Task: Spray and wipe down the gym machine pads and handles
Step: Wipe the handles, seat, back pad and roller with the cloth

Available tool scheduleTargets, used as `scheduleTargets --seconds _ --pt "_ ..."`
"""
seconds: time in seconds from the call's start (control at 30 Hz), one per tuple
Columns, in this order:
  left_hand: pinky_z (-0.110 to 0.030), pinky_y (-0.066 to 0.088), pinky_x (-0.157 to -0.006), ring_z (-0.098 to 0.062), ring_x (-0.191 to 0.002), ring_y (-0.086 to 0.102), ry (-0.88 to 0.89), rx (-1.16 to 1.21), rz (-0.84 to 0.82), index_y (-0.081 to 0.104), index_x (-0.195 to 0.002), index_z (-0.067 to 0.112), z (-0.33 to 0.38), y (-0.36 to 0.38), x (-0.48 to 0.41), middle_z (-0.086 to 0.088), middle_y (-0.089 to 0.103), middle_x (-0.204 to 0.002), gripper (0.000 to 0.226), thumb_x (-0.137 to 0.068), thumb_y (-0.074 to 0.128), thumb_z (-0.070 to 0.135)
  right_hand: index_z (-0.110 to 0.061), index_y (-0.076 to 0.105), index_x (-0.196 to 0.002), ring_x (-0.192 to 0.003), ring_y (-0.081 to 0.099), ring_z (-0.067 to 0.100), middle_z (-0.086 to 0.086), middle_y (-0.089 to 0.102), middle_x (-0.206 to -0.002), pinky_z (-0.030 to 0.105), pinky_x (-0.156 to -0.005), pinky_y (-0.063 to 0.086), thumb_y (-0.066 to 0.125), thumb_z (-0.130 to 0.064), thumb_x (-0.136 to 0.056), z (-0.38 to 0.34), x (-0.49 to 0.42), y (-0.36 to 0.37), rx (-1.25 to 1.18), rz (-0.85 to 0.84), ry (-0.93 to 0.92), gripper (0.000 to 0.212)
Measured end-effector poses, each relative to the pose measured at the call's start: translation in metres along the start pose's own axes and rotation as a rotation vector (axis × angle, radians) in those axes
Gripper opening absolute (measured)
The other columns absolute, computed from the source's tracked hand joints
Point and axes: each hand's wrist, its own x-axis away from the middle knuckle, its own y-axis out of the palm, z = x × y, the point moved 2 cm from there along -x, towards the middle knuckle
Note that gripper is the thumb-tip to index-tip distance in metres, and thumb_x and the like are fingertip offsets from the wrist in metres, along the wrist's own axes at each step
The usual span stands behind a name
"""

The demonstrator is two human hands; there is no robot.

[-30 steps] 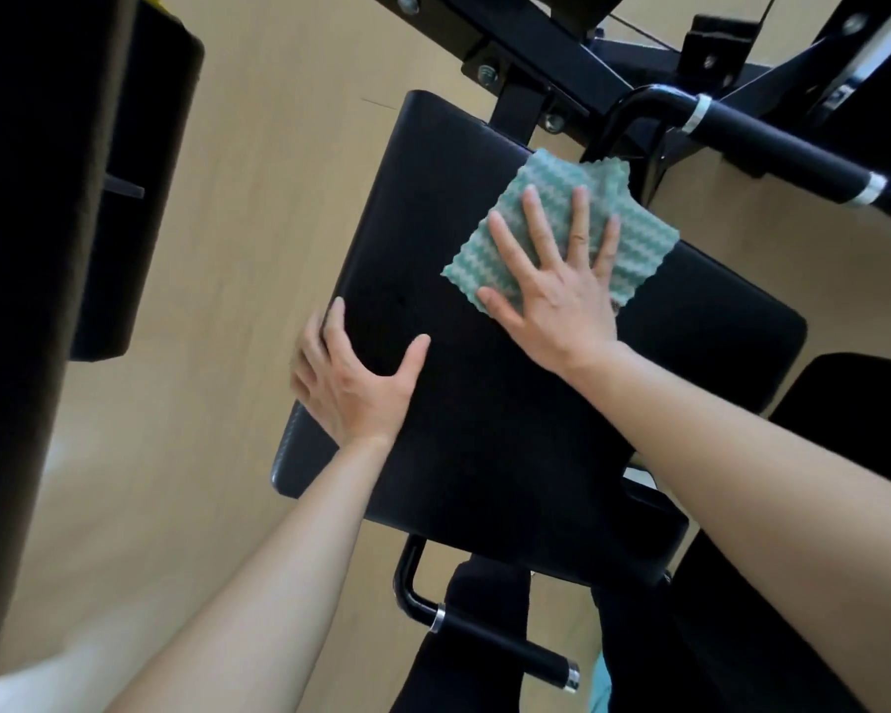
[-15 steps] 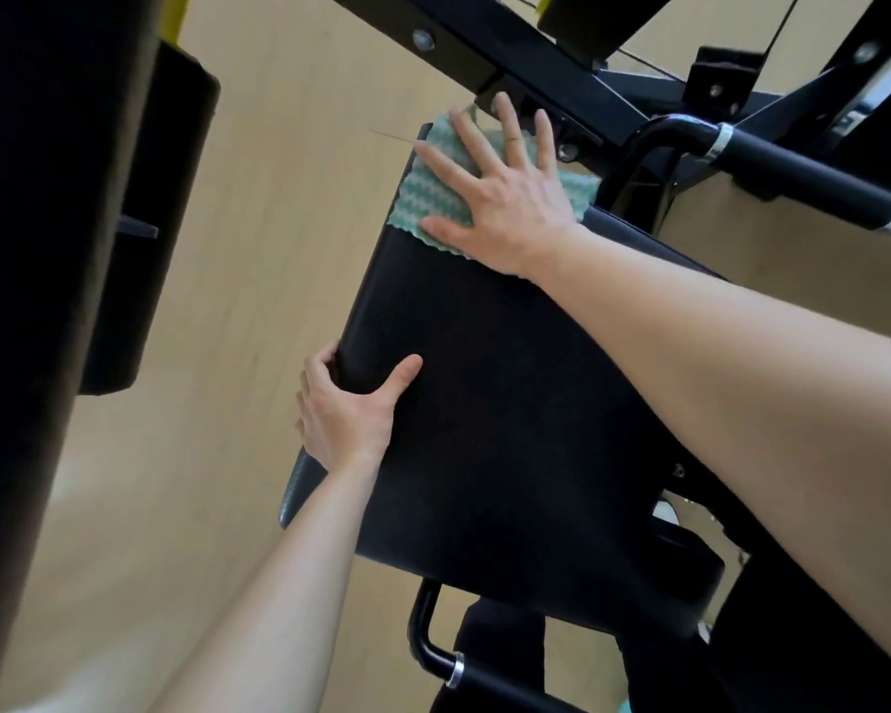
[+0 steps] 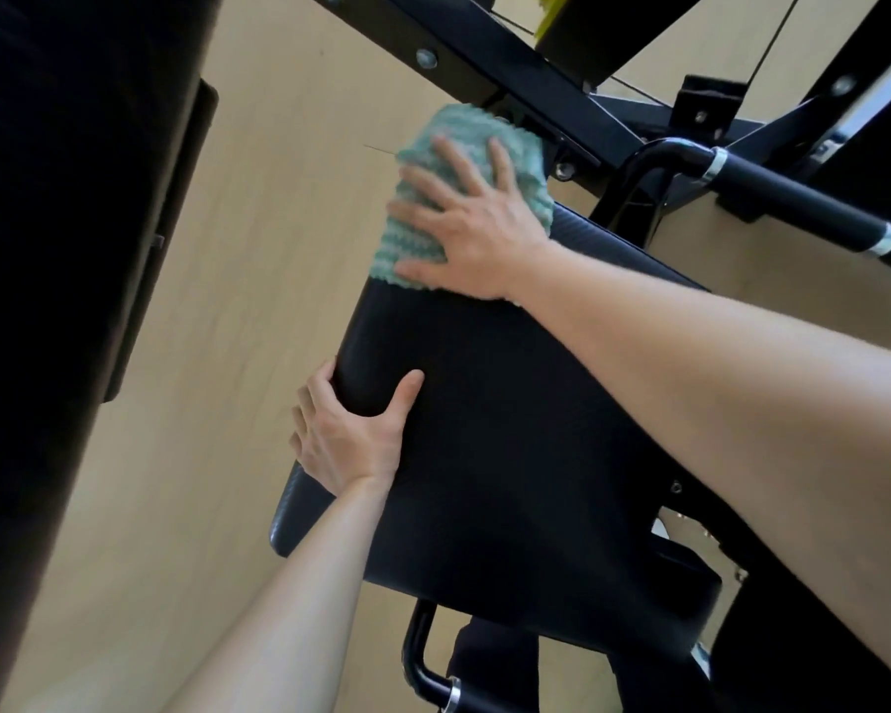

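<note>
A big black pad [image 3: 510, 455] fills the middle of the frame. It slants from the top middle down to the lower right.

The right hand [image 3: 477, 234] lies flat on a green cloth [image 3: 415, 244] with wavy stripes. The cloth sits on the top left corner of the pad, a bit above the middle of the frame. The fingers are spread wide and straight. This hand's grip is open: it presses the cloth down and does not curl round it. The top of the cloth pokes out past the fingertips, just below a black frame bar [image 3: 484, 59] with bolts in it.

The left hand [image 3: 345, 440] is lower down, on the left edge of the pad. Its thumb lies on top of the pad and its fingers wrap round the edge. Its grip is closed on the pad.

A black handle [image 3: 793, 203] with silver rings sticks out at the upper right. A second lower handle [image 3: 423, 661] shows at the bottom, under the pad. The floor [image 3: 201, 455] is light wood. A dark post [image 3: 47, 249] fills the left side.
</note>
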Motion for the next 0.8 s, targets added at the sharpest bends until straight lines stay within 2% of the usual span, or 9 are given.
scheduleTargets --seconds 0.13,0.2,0.3,0.4,0.5,0.57,0.67,0.73,0.8 --pt "-0.043 0.039 -0.106 -0.021 -0.124 0.054 0.007 -0.029 0.015 0.048 -0.136 0.030 0.001 0.001 0.001 0.007 0.059 -0.133 0.099 -0.061 0.064 0.094 -0.034 0.043 -0.150 -0.158 -0.004 0.044 0.002 0.023 -0.169 0.070 -0.120 -0.007 0.020 -0.069 -0.099 -0.011 -0.011 -0.006 -0.020 0.029 0.175 0.066" --pt "-0.041 0.038 -0.105 -0.021 -0.123 0.054 0.005 -0.036 0.018 0.049 -0.136 0.030 0.002 0.001 0.001 0.007 0.059 -0.133 0.098 -0.061 0.066 0.092 -0.033 0.049 -0.147 -0.158 -0.001 0.042 0.003 0.034 -0.165 0.070 -0.120 -0.006 0.019 -0.064 -0.101 -0.045 -0.006 0.004 0.003 0.019 0.075 0.062" --pt "-0.042 0.038 -0.103 -0.023 -0.123 0.054 0.004 -0.048 0.033 0.051 -0.134 0.031 0.002 0.003 0.000 0.007 0.060 -0.132 0.092 -0.060 0.073 0.081 -0.032 0.056 -0.141 -0.156 0.022 0.034 -0.002 0.054 -0.149 0.068 -0.122 -0.002 0.024 -0.059 -0.104 -0.094 0.012 0.025 0.039 -0.013 -0.223 0.056" --pt "-0.042 0.037 -0.102 -0.025 -0.123 0.055 0.014 -0.060 0.045 0.051 -0.134 0.028 0.001 0.004 0.001 0.005 0.061 -0.132 0.094 -0.060 0.071 0.082 -0.035 0.048 -0.148 -0.155 0.025 0.032 -0.002 0.051 -0.152 0.065 -0.124 -0.001 0.027 -0.065 -0.102 -0.089 0.013 0.025 0.071 -0.046 -0.363 0.058" --pt "-0.041 0.036 -0.106 -0.023 -0.126 0.053 0.013 -0.049 0.034 0.050 -0.137 0.028 0.000 0.004 0.001 0.005 0.059 -0.135 0.100 -0.060 0.065 0.091 -0.039 0.032 -0.158 -0.159 0.006 0.038 -0.001 0.023 -0.170 0.067 -0.123 -0.004 0.022 -0.076 -0.098 -0.034 0.010 0.011 0.015 0.010 -0.126 0.071" --pt "-0.043 0.036 -0.108 -0.023 -0.128 0.052 0.017 -0.049 0.034 0.049 -0.138 0.029 -0.001 0.004 0.001 0.004 0.058 -0.136 0.101 -0.061 0.063 0.093 -0.045 0.012 -0.162 -0.155 0.010 0.047 -0.001 0.012 -0.173 0.068 -0.121 0.007 0.018 -0.080 -0.095 0.007 0.021 0.009 -0.052 0.049 0.174 0.075" --pt "-0.045 0.036 -0.110 -0.025 -0.130 0.052 0.020 -0.046 0.035 0.048 -0.139 0.028 0.000 0.003 0.002 0.003 0.058 -0.138 0.100 -0.063 0.063 0.091 -0.043 0.010 -0.160 -0.131 0.046 0.043 0.017 0.043 -0.151 0.056 -0.103 0.035 0.024 -0.082 -0.092 0.038 0.055 0.018 -0.218 0.079 0.512 0.079" --pt "-0.046 0.036 -0.110 -0.027 -0.129 0.052 0.020 -0.051 0.033 0.049 -0.139 0.027 0.001 0.004 0.003 0.002 0.059 -0.138 0.099 -0.064 0.063 0.090 -0.034 0.024 -0.156 -0.119 0.051 0.037 0.014 0.053 -0.133 0.053 -0.096 0.037 0.025 -0.081 -0.092 0.044 0.079 0.025 -0.243 0.099 0.629 0.079" --pt "-0.047 0.037 -0.110 -0.027 -0.129 0.052 0.021 -0.063 0.029 0.049 -0.139 0.026 0.000 0.004 0.002 0.001 0.059 -0.138 0.099 -0.065 0.064 0.090 -0.029 0.032 -0.151 -0.119 0.050 0.035 0.012 0.053 -0.129 0.054 -0.101 0.035 0.024 -0.079 -0.093 0.043 0.106 0.036 -0.236 0.115 0.737 0.077"
